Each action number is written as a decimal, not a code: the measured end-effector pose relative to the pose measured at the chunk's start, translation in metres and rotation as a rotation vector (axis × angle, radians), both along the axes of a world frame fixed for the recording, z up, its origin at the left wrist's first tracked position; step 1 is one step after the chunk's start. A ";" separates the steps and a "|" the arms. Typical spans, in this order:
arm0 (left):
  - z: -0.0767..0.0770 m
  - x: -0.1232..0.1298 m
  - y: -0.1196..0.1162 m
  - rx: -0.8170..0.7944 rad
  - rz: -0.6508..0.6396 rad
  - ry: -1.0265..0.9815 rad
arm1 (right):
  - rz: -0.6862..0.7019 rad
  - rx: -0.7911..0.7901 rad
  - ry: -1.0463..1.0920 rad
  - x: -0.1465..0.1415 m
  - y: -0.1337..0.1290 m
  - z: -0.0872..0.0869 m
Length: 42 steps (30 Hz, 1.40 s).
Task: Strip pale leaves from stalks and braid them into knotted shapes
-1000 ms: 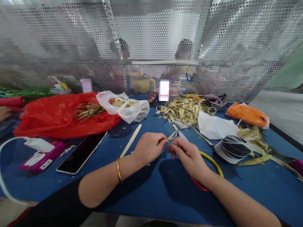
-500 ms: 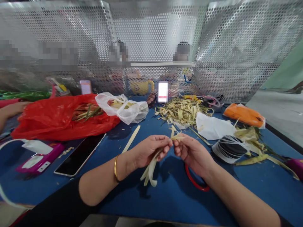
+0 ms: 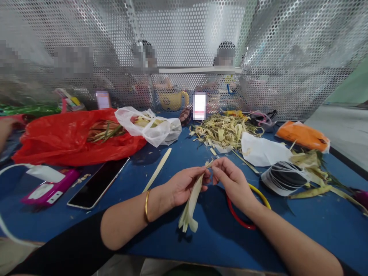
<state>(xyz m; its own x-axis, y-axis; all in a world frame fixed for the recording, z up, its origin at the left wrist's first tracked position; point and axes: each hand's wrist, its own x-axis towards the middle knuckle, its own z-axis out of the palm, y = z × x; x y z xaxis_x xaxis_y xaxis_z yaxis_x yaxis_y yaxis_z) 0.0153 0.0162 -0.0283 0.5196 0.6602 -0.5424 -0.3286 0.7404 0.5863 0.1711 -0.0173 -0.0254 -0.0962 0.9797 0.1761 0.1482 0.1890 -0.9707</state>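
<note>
Here, left grip point(image 3: 185, 187) holds one husk bundle point(image 3: 191, 207); one spool point(image 3: 283, 179) lies apart.

Over the blue table point(image 3: 161, 243), pale leaf strips point(image 3: 190, 209) are held by the left hand point(image 3: 185, 186), with the right hand point(image 3: 233, 182) placed close to their upper end, while a spool point(image 3: 281, 179) is seen at right and a phone point(image 3: 99, 184) at left.

Facing me: silvery perforated metal partition point(image 3: 184, 42), brightest mid-panel | pale strip point(image 3: 198, 70) across its middle | blue desk point(image 3: 161, 243), dark right edge | far right: pale green wall point(image 3: 349, 90), grey floor point(image 3: 339, 120)
</note>
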 end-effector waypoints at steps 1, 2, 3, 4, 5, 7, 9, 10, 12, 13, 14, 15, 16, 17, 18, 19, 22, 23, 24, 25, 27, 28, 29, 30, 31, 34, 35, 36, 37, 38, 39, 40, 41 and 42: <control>0.000 0.000 0.000 -0.015 0.021 -0.009 | 0.003 0.010 -0.034 0.000 -0.001 0.000; 0.000 0.001 0.000 -0.029 0.042 -0.020 | 0.004 0.028 -0.087 0.001 -0.001 0.000; 0.000 0.001 0.000 -0.046 0.063 -0.033 | -0.001 0.050 -0.154 0.001 -0.002 0.000; 0.000 0.001 -0.001 -0.062 0.082 -0.047 | -0.014 0.076 -0.223 0.001 -0.003 0.000; 0.001 0.002 -0.001 -0.074 0.099 -0.064 | -0.030 0.101 -0.280 0.001 -0.003 0.000; 0.001 0.003 -0.001 -0.079 0.116 -0.095 | -0.058 0.127 -0.327 0.000 -0.004 0.001; 0.000 0.003 -0.001 -0.059 0.120 -0.116 | -0.069 0.120 -0.307 -0.001 -0.004 0.001; 0.000 0.004 -0.001 -0.044 0.119 -0.119 | -0.071 0.108 -0.289 -0.002 -0.004 0.000; 0.000 0.004 -0.002 -0.016 0.107 -0.116 | -0.084 0.074 -0.245 -0.004 -0.002 -0.002; 0.000 0.004 -0.003 -0.002 0.101 -0.114 | -0.093 0.053 -0.227 -0.005 -0.001 -0.004; 0.000 0.005 -0.003 0.009 0.095 -0.114 | -0.101 0.029 -0.212 -0.007 -0.001 -0.005; 0.001 0.005 -0.004 0.018 0.092 -0.115 | -0.105 0.003 -0.196 -0.007 0.000 -0.007; 0.001 0.006 -0.005 0.024 0.090 -0.116 | -0.103 -0.025 -0.176 -0.008 0.001 -0.007; 0.002 0.006 -0.006 0.029 0.091 -0.115 | -0.095 -0.051 -0.154 -0.008 0.001 -0.008; 0.003 0.006 -0.006 0.034 0.094 -0.108 | -0.085 -0.068 -0.135 -0.008 0.001 -0.008; 0.003 0.006 -0.007 0.041 0.095 -0.095 | -0.073 -0.075 -0.124 -0.008 0.001 -0.007; 0.004 0.006 -0.008 0.083 0.084 -0.015 | -0.058 -0.057 -0.139 -0.006 0.001 -0.006; 0.004 0.005 -0.008 0.104 0.075 0.014 | -0.063 -0.052 -0.151 -0.005 0.001 -0.005; 0.004 0.005 -0.008 0.128 0.068 0.042 | -0.069 -0.054 -0.159 -0.003 0.002 -0.005; 0.003 0.004 -0.008 0.151 0.065 0.066 | -0.071 -0.062 -0.162 -0.002 0.002 -0.006; 0.002 0.003 -0.007 0.191 0.067 0.111 | -0.069 -0.079 -0.166 0.000 0.004 -0.006; 0.002 0.003 -0.007 0.205 0.069 0.130 | -0.067 -0.085 -0.168 0.001 0.005 -0.006; 0.001 0.003 -0.006 0.214 0.072 0.145 | -0.064 -0.094 -0.171 0.001 0.005 -0.006; 0.001 0.002 -0.006 0.220 0.069 0.157 | -0.062 -0.104 -0.173 0.002 0.006 -0.005; 0.001 0.002 -0.006 0.227 0.067 0.165 | -0.063 -0.112 -0.174 0.003 0.006 -0.005; -0.001 0.003 -0.007 0.249 0.062 0.193 | -0.093 -0.122 -0.181 0.003 0.006 -0.005; -0.001 0.003 -0.007 0.254 0.064 0.204 | -0.105 -0.120 -0.188 0.003 0.005 -0.005; -0.002 0.003 -0.007 0.258 0.069 0.213 | -0.115 -0.118 -0.197 0.003 0.005 -0.006; -0.002 0.004 -0.008 0.259 0.076 0.221 | -0.120 -0.116 -0.210 0.003 0.005 -0.008; -0.003 0.004 -0.008 0.256 0.080 0.226 | -0.119 -0.115 -0.220 0.002 0.005 -0.009; -0.003 0.004 -0.008 0.255 0.084 0.228 | -0.114 -0.115 -0.225 0.002 0.005 -0.011; -0.003 0.004 -0.009 0.253 0.085 0.230 | -0.108 -0.115 -0.223 0.002 0.005 -0.011; -0.003 0.004 -0.009 0.253 0.084 0.231 | -0.100 -0.120 -0.214 0.002 0.005 -0.012; -0.003 0.004 -0.009 0.255 0.079 0.232 | -0.090 -0.133 -0.196 0.002 0.006 -0.011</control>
